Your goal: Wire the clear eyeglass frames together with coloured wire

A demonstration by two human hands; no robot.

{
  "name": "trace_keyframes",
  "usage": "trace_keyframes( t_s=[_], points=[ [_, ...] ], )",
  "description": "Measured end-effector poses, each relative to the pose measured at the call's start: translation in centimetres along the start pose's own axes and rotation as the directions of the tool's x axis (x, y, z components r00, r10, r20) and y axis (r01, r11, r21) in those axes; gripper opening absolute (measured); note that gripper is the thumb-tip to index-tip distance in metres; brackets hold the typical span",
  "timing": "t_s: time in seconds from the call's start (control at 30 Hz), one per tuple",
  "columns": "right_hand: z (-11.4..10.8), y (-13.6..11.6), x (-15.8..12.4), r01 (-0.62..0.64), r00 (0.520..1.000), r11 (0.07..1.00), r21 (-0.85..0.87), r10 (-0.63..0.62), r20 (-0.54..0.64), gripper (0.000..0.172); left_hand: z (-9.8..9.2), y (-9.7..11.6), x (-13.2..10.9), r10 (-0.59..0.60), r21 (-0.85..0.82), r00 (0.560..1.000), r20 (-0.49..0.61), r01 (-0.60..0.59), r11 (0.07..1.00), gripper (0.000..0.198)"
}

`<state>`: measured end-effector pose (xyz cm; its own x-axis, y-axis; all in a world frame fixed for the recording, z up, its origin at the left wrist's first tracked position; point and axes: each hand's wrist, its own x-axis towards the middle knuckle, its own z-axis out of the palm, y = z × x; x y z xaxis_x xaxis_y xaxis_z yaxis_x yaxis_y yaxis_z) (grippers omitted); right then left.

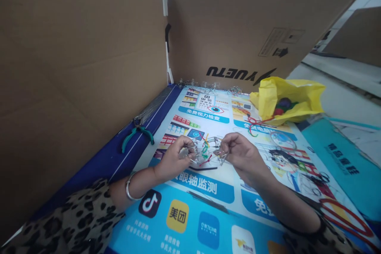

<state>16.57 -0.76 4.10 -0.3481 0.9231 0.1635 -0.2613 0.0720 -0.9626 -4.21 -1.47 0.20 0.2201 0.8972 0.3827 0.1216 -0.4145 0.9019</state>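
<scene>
My left hand (178, 156) pinches one side of a small bent-wire piece (214, 140) above the printed sheet. My right hand (242, 154) has its fingers closed on the other side of the same wirework. Short green, red and yellow strands (205, 149) show among the wires between the hands. Whether these strands are tied to the wire I cannot tell. The fingertips partly hide the wire's ends.
Pliers (130, 140) with teal handles lie left, by thin straight wires (153, 105). More wire shapes (214, 85) line the back edge. A yellow bag (306, 99) holds yarn balls (284, 104). Red cord (342, 216) lies right, near a teal box (336, 147). Cardboard walls (226, 20) enclose the table.
</scene>
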Motion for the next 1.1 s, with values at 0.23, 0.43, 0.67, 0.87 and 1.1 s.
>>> trace_keyframes(
  t_s=[0.23, 0.43, 0.67, 0.87, 1.1],
  points=[
    [0.6, 0.2, -0.3, -0.045, 0.999, 0.985, 0.167, 0.041, 0.023, 0.03, 0.2, 0.1, -0.2, -0.02, 0.03, 1.0, 0.005, 0.019, 0.999, 0.011],
    [0.8, 0.7, -0.4, -0.087, 0.996, 0.968, 0.234, 0.088, 0.008, 0.036, 1.1, 0.0, -0.4, -0.07, -0.043, 0.997, 0.029, 0.071, 0.997, 0.015],
    [0.7, 1.2, -0.4, -0.099, 0.995, 0.964, 0.248, 0.1, 0.008, 0.035, 1.8, 0.1, 0.0, -0.11, -0.034, 0.992, 0.062, 0.112, 0.993, 0.017],
    [0.6, 1.4, -0.4, -0.119, 0.993, 0.971, 0.209, 0.12, 0.008, 0.038, 1.5, 0.5, 0.0, -0.101, 0.083, 0.995, -0.003, 0.101, 0.991, 0.012],
    [0.6, 1.1, -0.4, -0.11, 0.994, 0.977, 0.182, 0.112, 0.004, 0.036, 1.6, 0.5, 0.1, -0.112, 0.106, 0.994, 0.015, 0.11, 0.988, 0.012]
  ],
)
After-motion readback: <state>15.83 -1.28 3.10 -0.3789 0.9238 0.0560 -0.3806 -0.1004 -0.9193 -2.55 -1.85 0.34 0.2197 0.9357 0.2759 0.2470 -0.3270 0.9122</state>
